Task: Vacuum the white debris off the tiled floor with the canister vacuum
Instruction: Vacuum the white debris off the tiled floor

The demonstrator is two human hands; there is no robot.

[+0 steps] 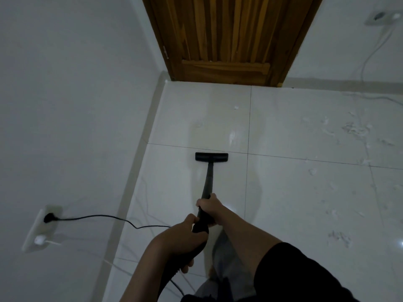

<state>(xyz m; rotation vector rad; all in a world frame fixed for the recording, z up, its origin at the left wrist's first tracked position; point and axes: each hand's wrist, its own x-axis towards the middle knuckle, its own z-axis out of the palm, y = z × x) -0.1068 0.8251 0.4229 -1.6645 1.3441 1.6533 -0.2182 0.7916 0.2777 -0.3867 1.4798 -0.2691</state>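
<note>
A black power cord (pixel 104 219) runs from a white wall socket (pixel 41 227) across the white tiled floor (pixel 283 203). The left hand (pixel 183 240) grips the black vacuum wand (pixel 206 192) low; the right hand (pixel 209 207) clamps it higher. Its flat black floor nozzle (pixel 211 156) rests on the tiles, below a brown wooden door (pixel 229 40). Scattered white debris (pixel 353 129) lies well apart, rightward.

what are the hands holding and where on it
Both hands hold the black vacuum wand. The right hand grips the tube partway up from the floor head; the left hand grips its thicker handle end, nearer the body.
</note>
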